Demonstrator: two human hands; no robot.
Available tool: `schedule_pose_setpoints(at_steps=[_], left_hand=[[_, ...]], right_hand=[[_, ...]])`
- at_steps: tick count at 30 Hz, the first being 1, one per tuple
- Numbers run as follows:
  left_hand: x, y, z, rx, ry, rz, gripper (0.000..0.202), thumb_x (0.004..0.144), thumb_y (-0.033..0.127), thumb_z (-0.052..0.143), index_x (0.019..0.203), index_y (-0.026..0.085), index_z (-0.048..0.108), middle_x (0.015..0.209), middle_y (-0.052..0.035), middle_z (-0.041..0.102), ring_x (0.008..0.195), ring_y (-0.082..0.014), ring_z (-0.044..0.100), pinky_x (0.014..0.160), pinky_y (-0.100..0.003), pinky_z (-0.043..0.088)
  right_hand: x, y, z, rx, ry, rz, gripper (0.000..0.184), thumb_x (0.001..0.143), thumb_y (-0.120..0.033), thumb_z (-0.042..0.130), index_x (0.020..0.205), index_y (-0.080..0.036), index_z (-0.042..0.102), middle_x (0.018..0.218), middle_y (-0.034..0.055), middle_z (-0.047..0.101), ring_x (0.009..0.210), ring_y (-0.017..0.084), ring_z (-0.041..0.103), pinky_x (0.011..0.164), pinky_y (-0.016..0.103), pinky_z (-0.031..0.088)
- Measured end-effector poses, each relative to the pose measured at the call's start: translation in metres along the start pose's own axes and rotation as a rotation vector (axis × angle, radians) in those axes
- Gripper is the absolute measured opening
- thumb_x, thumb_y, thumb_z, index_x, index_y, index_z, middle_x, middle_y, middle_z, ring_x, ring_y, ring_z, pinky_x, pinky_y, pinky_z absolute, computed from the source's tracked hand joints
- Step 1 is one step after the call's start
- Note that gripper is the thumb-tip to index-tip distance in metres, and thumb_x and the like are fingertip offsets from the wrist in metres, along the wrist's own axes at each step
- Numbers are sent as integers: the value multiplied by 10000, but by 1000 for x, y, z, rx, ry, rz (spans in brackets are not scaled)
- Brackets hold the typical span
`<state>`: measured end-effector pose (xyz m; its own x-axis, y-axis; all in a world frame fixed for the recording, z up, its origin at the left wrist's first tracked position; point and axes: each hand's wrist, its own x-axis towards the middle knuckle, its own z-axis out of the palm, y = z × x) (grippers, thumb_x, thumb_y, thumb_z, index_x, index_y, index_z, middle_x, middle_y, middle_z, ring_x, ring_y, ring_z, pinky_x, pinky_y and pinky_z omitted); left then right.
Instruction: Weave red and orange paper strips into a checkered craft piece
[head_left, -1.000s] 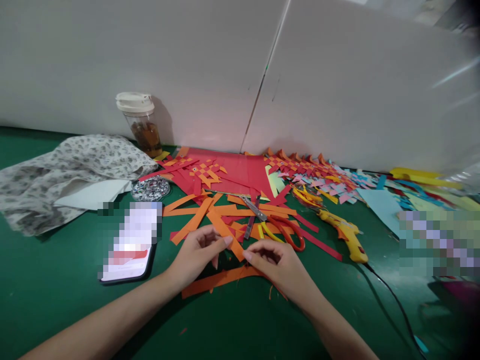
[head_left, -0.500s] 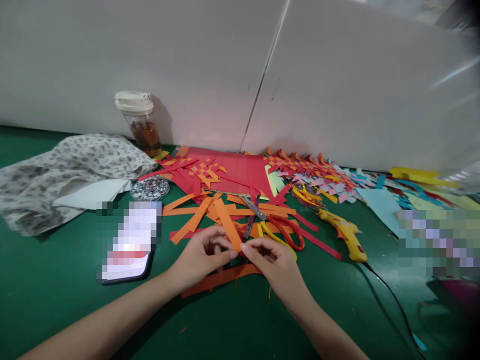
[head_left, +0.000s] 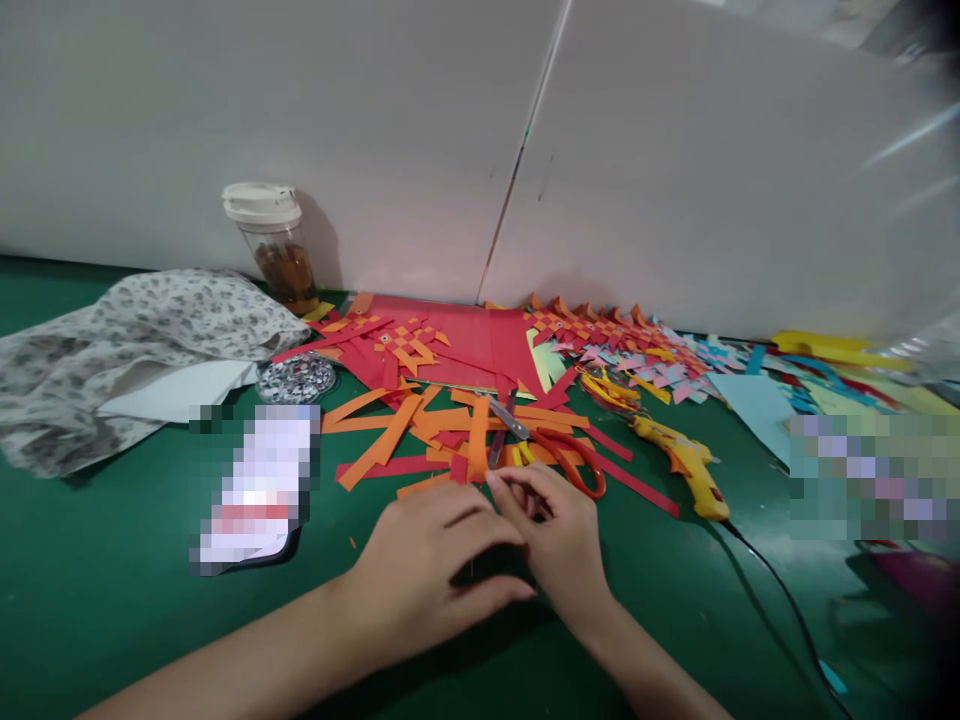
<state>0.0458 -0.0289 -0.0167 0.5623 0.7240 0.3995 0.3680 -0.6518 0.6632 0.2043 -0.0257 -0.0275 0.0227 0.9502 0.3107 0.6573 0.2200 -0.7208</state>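
My right hand (head_left: 559, 520) is closed in a pinch at the near end of an orange paper strip (head_left: 478, 435), which points away from me. My left hand (head_left: 439, 560) curves palm down just left of it, thumb and fingers apart, its fingertips close to the right hand. Nothing shows in the gap between its thumb and fingers. Beyond my hands are loose orange strips (head_left: 386, 445) and red strips (head_left: 637, 483). Scissors with red handles (head_left: 589, 465) rest among them, blades pointing away to the left. Whatever is under my left palm is hidden.
To the left lie a phone (head_left: 259, 485) and a patterned cloth (head_left: 150, 320); a lidded cup (head_left: 281, 255) stands behind. Woven paper fish (head_left: 409, 340) rest on red sheets (head_left: 480, 340). A yellow glue gun (head_left: 694, 470) with a black cord (head_left: 787, 590) lies right.
My left hand has let go of the orange strip and shifted nearer, its thumb spreading from the fingers. The strip has swung more upright. The orange strip nearest me is mostly out of sight.
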Motion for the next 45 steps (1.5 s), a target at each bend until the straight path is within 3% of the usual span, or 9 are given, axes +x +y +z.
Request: schedule_pose_setpoints(at_steps=[3, 9, 14, 18, 23, 30, 37, 41, 45], left_hand=[[1, 7, 11, 105, 17, 64, 407, 739, 476, 607, 1051, 215, 582, 972, -73, 621, 882, -236, 559, 708, -341, 432], [4, 3, 20, 148, 99, 113, 138, 816, 342, 564, 867, 255, 658, 758, -11, 626, 708, -167, 531, 626, -301, 383], [9, 3, 11, 114, 71, 152, 165, 859, 215, 500, 824, 237, 660, 765, -8, 641, 707, -150, 524, 654, -282, 390], [14, 0, -10, 34, 90, -12, 151, 879, 203, 451, 866, 216, 601, 856, -18, 628, 778, -156, 533, 705, -281, 395], [23, -17, -43, 53, 275, -339, 260, 915, 304, 321, 755, 196, 495, 745, -4, 566, 714, -159, 521, 650, -261, 387], [25, -36, -51, 487, 38, -362, 335, 881, 336, 370, 591, 189, 451, 559, 15, 482, 512, -133, 436, 474, -253, 224], [21, -6, -37, 150, -224, -185, 268, 894, 297, 390, 770, 199, 607, 731, 5, 632, 645, -133, 568, 579, -224, 371], [21, 3, -36, 29, -195, -160, 252, 888, 283, 420, 791, 219, 643, 801, 3, 671, 782, -152, 602, 692, -238, 407], [23, 4, -42, -138, -105, -288, 247, 862, 337, 471, 776, 225, 673, 744, 11, 669, 642, -126, 569, 620, -231, 411]], right_hand=[[-1, -3, 1, -1, -25, -61, 175, 808, -287, 513, 752, -178, 639, 569, -13, 480, 513, 111, 414, 488, 238, 368], [0, -5, -1, -9, -25, -75, 209, 799, -305, 504, 699, -176, 635, 536, -17, 466, 494, 108, 404, 466, 230, 353], [1, -6, -1, -8, -45, -112, 231, 804, -306, 482, 708, -175, 647, 527, -15, 479, 488, 108, 415, 458, 227, 352], [3, -1, -5, 59, -31, -45, 172, 776, -313, 551, 715, -183, 648, 541, -20, 476, 485, 106, 423, 469, 230, 370], [8, 7, -13, 270, 49, 182, 165, 749, -355, 613, 740, -195, 648, 667, 9, 590, 578, 126, 527, 518, 235, 438], [13, 16, -19, 612, 249, 324, 178, 732, -350, 653, 809, -198, 602, 608, -30, 535, 512, 77, 466, 441, 181, 380], [5, -1, -12, 889, -128, 287, 163, 863, -379, 477, 867, -216, 470, 916, 36, 619, 606, 109, 575, 485, 227, 443], [2, -5, -9, 852, -275, 368, 207, 878, -423, 430, 839, -223, 396, 852, 24, 649, 556, 110, 605, 472, 222, 443], [4, -4, -8, 763, -335, 374, 230, 872, -442, 429, 817, -225, 375, 763, 12, 653, 605, 140, 643, 506, 234, 467]])
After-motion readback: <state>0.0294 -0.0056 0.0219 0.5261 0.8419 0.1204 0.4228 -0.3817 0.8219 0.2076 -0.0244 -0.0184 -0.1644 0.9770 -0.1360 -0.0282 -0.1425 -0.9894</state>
